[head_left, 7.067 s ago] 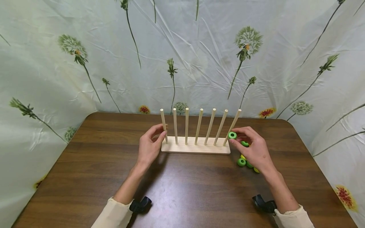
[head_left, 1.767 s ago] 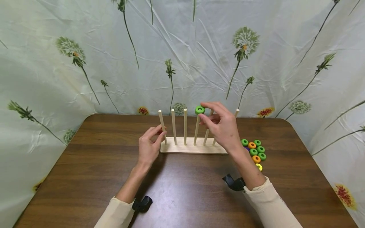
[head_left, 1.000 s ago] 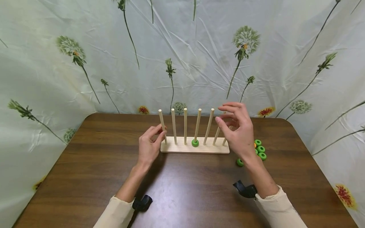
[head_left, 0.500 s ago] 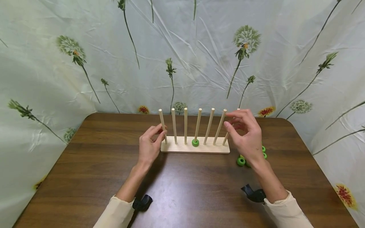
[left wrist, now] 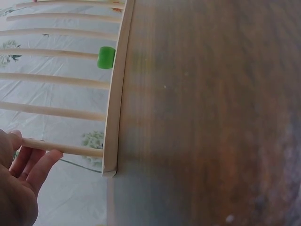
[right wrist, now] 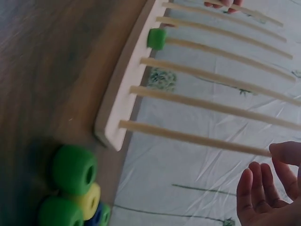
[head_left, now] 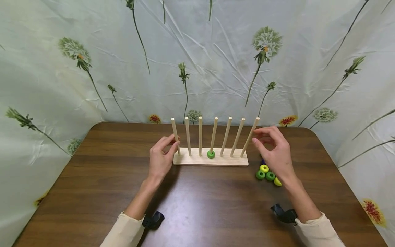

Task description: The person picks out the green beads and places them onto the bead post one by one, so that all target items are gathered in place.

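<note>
A pale wooden stand (head_left: 192,161) with a row of upright pegs sits on the table. My left hand (head_left: 162,157) pinches its leftmost peg (left wrist: 80,149) between thumb and fingers, partway up. Around the foot of the middle peg sits a green bead (head_left: 211,154), also visible in the left wrist view. My right hand (head_left: 276,151) is beside the rightmost peg (head_left: 250,137), its fingers loosely bent and holding nothing. Below that hand lie green beads (head_left: 260,175) and yellow beads (head_left: 263,168); a dark blue bead (right wrist: 95,215) shows among them. The hand and forearm hide part of this group.
The brown wooden table (head_left: 197,206) extends around the stand. Behind it hangs a pale curtain (head_left: 123,68) printed with dandelions. Black straps with cameras (head_left: 153,220) are on both wrists.
My right hand carried a green bead onto the middle peg and let it go; the bead dropped to the base. The hand then moved right and down toward the beads. My left hand stayed put.
</note>
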{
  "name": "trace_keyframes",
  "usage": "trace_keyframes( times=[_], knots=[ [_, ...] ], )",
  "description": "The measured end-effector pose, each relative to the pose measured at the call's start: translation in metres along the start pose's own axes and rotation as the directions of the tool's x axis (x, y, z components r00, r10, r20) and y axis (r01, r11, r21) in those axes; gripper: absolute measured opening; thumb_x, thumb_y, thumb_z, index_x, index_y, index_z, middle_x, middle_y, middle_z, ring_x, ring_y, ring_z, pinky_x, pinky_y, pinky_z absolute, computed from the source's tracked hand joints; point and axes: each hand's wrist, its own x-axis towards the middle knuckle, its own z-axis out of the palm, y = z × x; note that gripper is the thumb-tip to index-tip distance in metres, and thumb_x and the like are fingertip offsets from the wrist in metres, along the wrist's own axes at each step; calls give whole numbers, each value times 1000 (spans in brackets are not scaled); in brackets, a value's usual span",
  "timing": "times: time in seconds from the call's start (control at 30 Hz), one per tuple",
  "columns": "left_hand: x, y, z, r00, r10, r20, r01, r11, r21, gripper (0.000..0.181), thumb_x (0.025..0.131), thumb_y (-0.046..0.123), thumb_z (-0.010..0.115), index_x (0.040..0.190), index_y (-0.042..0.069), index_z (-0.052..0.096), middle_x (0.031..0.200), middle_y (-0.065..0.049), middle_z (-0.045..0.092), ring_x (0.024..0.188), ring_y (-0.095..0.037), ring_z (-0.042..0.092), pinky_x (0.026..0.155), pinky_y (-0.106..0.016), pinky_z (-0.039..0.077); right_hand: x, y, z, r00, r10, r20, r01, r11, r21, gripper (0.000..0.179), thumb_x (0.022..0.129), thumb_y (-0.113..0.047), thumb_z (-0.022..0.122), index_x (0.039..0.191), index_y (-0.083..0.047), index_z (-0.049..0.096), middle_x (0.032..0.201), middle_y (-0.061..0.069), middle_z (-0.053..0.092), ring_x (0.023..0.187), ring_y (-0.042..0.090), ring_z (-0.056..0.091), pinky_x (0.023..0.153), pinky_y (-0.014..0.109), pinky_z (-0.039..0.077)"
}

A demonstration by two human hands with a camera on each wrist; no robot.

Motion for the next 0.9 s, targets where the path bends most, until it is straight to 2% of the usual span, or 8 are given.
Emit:
trace_keyframes(
  times=[0.17,0.37,0.5,0.73,0.9],
  knots=[
    [-1,0,0,1000,-3,1,3,1000,-7,20,94,1,75,114,-2,77,98,-17,74,93,-32,74,74,-14,63,-6,10,-7,999,47,14,-46,998,-32,23,94,2,74,116,-2,72,112,9,63,94,-1,63,85,4,54],
    [-1,-1,1,1000,-3,-6,3,1000,-9,20,94,1,75,114,-1,77,98,-16,74,92,-30,74,75,-18,65,-10,22,-15,997,78,18,-76,992,-100,23,95,-1,74,118,-3,71,113,9,62,96,-2,62,86,5,53],
    [0,-1,0,1000,-8,-8,8,1000,-11,20,94,1,75,114,0,78,98,-17,74,92,-31,74,76,-13,63,-11,31,-21,995,94,26,-89,986,-142,24,95,-1,73,119,-1,70,113,13,62,94,-6,60,87,5,51],
    [0,0,1,1000,-4,-12,4,1000,-10,20,94,1,74,114,1,78,98,-17,74,93,-32,74,75,-13,63,-15,44,-31,989,139,45,-128,971,-202,26,96,-3,73,121,-2,69,115,13,62,96,-4,61,84,1,49],
    [-1,0,1,1000,-13,-9,13,1000,-19,20,94,1,74,114,-1,77,99,-18,74,93,-32,74,76,-13,63,-18,50,-34,980,181,81,-157,958,-240,29,95,-5,75,124,-4,69,119,13,63,97,-11,57,83,2,48]
  ],
)
